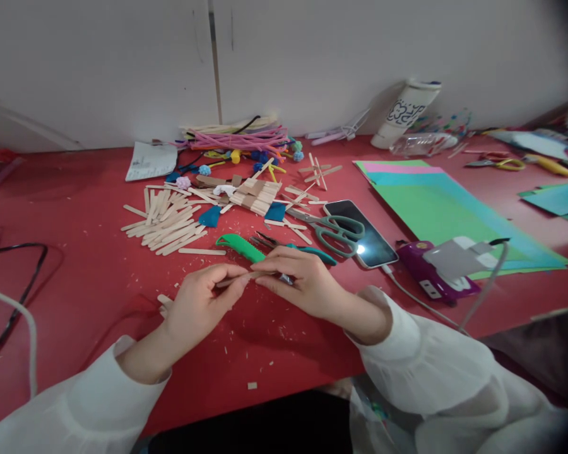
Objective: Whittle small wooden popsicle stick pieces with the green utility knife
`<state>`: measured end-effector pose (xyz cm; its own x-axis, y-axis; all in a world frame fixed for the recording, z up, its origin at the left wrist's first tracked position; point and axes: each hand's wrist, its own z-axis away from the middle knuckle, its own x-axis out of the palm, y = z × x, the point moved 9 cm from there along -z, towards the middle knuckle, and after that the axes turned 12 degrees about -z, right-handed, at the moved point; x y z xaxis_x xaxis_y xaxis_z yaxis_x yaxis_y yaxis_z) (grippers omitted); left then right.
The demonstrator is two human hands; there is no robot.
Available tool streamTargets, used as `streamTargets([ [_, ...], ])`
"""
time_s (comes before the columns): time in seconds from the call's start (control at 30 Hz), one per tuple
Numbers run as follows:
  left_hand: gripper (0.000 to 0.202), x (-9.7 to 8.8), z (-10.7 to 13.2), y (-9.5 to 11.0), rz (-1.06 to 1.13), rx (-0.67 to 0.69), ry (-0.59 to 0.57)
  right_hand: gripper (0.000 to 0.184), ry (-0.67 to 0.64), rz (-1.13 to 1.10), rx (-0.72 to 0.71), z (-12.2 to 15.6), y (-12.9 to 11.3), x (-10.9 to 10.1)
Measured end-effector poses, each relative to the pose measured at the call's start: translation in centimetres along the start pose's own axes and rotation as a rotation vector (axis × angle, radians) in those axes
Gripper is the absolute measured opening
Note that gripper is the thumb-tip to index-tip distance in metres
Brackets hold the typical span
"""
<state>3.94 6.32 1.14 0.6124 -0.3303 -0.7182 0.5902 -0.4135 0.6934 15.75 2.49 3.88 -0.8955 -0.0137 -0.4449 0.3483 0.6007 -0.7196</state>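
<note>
The left hand (203, 302) is gripping one end of a thin wooden stick (253, 275) between thumb and fingers, while the right hand (310, 280) is pinching the other end, its fingers partly covering it; the stick is lying roughly level between the two hands, above the red table (307, 369). A small metallic piece (286, 279) is showing by the right fingers; whether it is being held cannot be told. Just beyond the hands, a green cutter (239, 244) is lying near pliers with teal handles (319, 254). Farther right, grey-green scissors (338, 234) are resting partly over a phone (378, 246), whose screen is reflecting a bright spot. Beyond the left hand, loose craft sticks (170, 221) are forming a pile, and a flat panel of sticks (255, 195) is lying to its right. Pink pipe cleaners (236, 139) are lying near the wall. At far right, coloured sheets (421, 202) are overlapping behind a purple power adapter (416, 265), and a white tumbler (407, 113) is leaning against the wall.
</note>
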Motion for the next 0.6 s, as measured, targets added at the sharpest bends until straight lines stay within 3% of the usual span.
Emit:
streamTargets([
  [0.4, 0.015, -0.3, 0.2, 1.4, -0.244, 0.193, 0.077, 0.014, -0.004, -0.03, -0.028, 0.2, -0.4, 0.2],
  [0.6, 0.024, -0.3, -0.1, 0.9, -0.2, 0.125, 0.022, 0.015, 0.013, -0.01, 0.02, 0.1, 0.2, -0.1],
])
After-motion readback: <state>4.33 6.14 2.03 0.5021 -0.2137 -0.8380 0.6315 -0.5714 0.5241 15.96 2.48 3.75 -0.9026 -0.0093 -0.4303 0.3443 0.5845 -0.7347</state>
